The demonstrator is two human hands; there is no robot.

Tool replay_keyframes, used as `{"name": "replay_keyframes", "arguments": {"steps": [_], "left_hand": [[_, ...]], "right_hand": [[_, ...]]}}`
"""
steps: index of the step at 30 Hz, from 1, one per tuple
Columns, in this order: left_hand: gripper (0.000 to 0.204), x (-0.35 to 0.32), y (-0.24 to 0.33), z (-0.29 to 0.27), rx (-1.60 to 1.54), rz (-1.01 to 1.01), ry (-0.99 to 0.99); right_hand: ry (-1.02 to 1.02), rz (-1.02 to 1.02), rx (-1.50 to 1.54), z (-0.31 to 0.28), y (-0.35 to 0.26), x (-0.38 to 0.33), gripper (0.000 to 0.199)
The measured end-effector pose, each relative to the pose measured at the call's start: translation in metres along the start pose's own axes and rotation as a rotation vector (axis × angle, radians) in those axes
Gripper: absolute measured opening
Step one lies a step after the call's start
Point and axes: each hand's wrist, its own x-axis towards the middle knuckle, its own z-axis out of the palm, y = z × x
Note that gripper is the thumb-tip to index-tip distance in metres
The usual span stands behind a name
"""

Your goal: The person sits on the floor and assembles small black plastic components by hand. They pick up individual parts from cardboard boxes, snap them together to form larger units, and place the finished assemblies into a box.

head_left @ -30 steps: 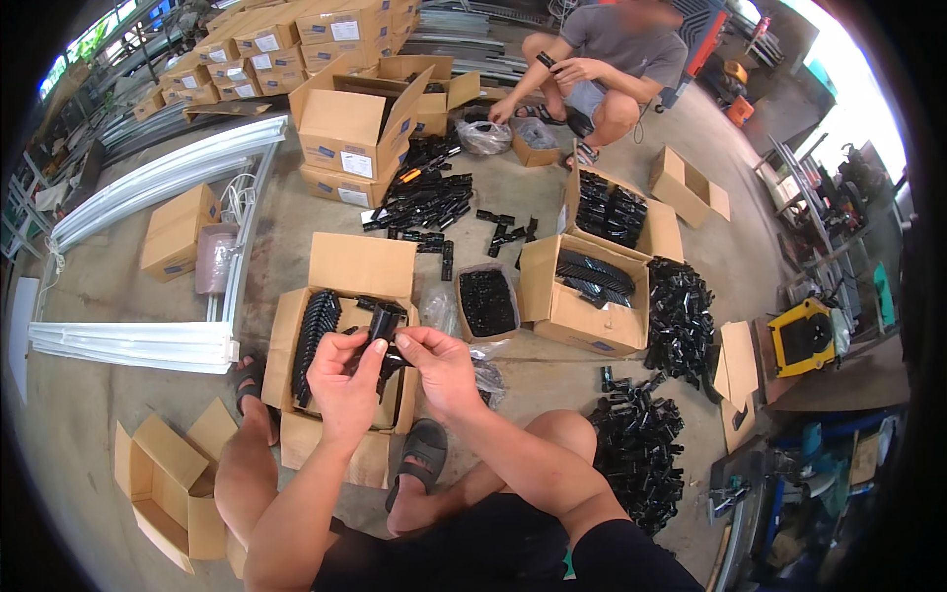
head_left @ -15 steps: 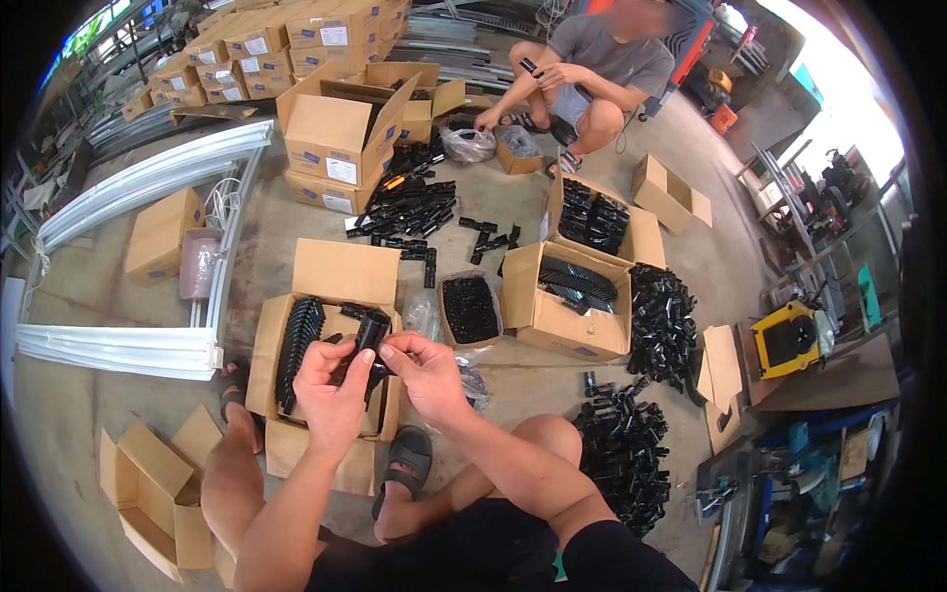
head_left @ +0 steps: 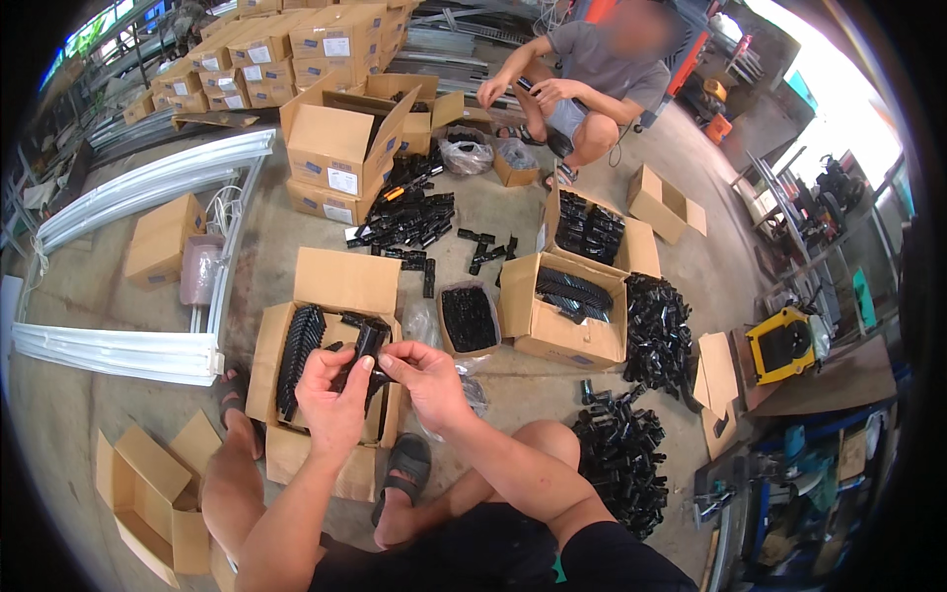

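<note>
A: Hands first. How do they sit?

B: Both raised together over the open box [head_left: 264,380]. The left hand [head_left: 330,395] is curled, fingers closed round a black part [head_left: 367,345] that stands up between thumb and fingertips. The right hand [head_left: 426,380] pinches the same part from the other side, thumb and forefinger shut on it.

A: Room around them?

B: The box lies right under the hands, its far flap up beyond them. A row of black parts fills its left half. Left of the left hand the concrete floor [head_left: 118,296] is bare as far as the white rails [head_left: 109,350]. Right of the right hand lie a clear bag [head_left: 434,331] and a tray [head_left: 468,318] of parts, then a second box [head_left: 562,316], with a heap [head_left: 656,331] of parts beyond that.

A: Anything unclear?

B: The part's lower end is hidden in the left palm, and its shape is too small to make out. Far beyond the hands another person [head_left: 587,84] squats, holding something dark that I cannot identify.
</note>
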Motion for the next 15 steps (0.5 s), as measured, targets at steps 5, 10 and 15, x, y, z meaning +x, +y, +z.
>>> {"name": "replay_keyframes", "arguments": {"steps": [5, 10, 15], "left_hand": [[0.015, -0.002, 0.001, 0.002, 0.051, 0.049, 0.006], [0.016, -0.003, 0.005, 0.005, -0.011, 0.012, -0.006], [0.016, -0.005, 0.009, 0.002, 0.018, 0.042, -0.001]], "right_hand": [[0.030, 0.001, -0.033, 0.003, 0.004, -0.003, 0.013], [-0.012, -0.130, -0.105, -0.004, 0.014, -0.001, 0.012], [-0.121, -0.367, -0.471, -0.008, -0.010, 0.001, 0.009]]}}
